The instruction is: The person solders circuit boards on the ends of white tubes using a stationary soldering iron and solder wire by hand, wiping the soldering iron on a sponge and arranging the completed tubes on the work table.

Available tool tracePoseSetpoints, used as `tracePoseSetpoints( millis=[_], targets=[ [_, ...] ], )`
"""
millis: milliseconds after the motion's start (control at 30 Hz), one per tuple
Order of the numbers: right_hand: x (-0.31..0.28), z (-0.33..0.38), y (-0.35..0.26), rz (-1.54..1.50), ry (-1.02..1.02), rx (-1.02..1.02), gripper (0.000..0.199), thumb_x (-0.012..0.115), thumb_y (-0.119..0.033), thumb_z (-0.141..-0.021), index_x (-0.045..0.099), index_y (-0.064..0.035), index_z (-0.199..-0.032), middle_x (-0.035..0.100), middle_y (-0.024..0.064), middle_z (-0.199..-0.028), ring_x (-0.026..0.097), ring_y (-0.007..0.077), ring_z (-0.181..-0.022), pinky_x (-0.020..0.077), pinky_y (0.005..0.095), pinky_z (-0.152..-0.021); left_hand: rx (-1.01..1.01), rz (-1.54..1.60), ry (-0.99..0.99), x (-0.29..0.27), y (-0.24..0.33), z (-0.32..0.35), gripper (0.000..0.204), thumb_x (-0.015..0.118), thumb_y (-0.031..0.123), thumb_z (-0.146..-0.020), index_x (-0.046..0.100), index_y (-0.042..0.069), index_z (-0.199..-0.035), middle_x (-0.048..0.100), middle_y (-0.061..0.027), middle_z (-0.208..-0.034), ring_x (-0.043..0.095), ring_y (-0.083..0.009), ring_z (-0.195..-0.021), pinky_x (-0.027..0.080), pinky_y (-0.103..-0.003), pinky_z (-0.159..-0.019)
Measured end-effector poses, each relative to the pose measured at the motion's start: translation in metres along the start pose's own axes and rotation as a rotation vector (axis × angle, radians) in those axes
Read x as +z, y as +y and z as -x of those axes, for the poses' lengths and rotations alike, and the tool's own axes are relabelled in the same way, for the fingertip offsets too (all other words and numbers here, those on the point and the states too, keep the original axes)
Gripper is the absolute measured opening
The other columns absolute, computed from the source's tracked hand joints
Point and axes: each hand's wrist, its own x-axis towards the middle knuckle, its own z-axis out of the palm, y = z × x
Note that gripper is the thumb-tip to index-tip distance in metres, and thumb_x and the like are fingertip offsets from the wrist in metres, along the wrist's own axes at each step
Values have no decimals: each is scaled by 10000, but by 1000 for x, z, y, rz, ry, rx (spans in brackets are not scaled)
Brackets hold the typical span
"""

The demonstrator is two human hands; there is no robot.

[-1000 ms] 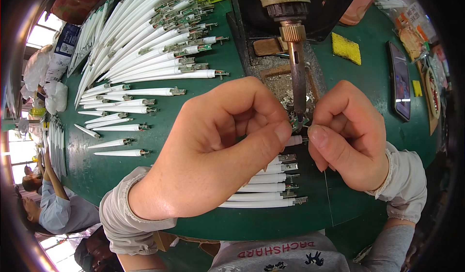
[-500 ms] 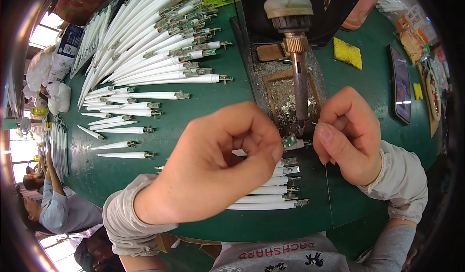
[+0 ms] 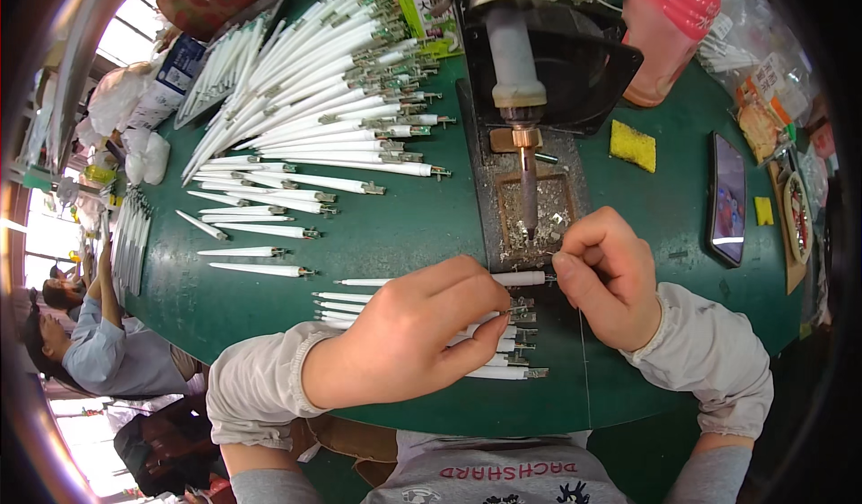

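My right hand [image 3: 606,275] pinches a thin solder wire [image 3: 585,360], which trails down past the table's front. Just beyond the fingertips, a slim white pen-shaped barrel [image 3: 519,279] lies crosswise below the soldering iron [image 3: 528,181]. The iron points straight down, its dark tip above the barrel. Thumb and index finger of my left hand [image 3: 417,329] are slightly apart at the metal ends of a row of white barrels [image 3: 507,373]. Small circuit pieces [image 3: 521,306] show beside those fingertips. The left hand covers the middle of the row.
A large fan of white barrels [image 3: 305,82] spreads over the green table's left. Under the iron is a tray with solder scraps [image 3: 548,203]. A yellow sponge [image 3: 633,146], a phone [image 3: 726,199] and a pink-lidded container [image 3: 669,33] stand right. A co-worker [image 3: 112,351] is far left.
My left hand has come down from beside the iron tip, where it pinched a piece with a green circuit board, to the row of barrels. My right hand still pinches the solder wire. The view has shifted.
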Motion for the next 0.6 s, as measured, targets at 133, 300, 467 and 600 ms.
tracePoseSetpoints(
  millis=[133,300,467,600],
  targets=[
    [2,-1,-2,-5,-8,-10,80,565,-29,-821,486,-28,-833,464,-8,-550,416,34,-476,313,198,-443,338,-452,66,8,-6,3,217,673,10,-606,576,33,-798,552,-71,-792,544,-217,-684,445,-281,-531],
    [5,-2,0,-82,-26,17,67,519,-18,-841,453,-20,-837,458,-18,-556,389,20,-490,289,185,-444,333,-505,42,12,-8,11,260,682,87,-611,576,38,-843,529,-61,-858,530,-216,-774,449,-300,-590],
    [8,-2,-2,-122,-36,52,69,496,-29,-863,430,-23,-841,456,-15,-561,395,29,-472,290,184,-428,306,-565,204,-24,-10,35,220,670,72,-668,586,41,-869,543,-80,-882,536,-259,-806,455,-344,-687],
    [1,-5,-19,-287,-29,91,78,494,-44,-866,421,-29,-843,422,-17,-562,370,38,-441,279,185,-406,-41,-972,230,-75,-14,82,224,647,36,-673,607,54,-893,559,-69,-879,543,-247,-837,467,-336,-706]
  ],
)
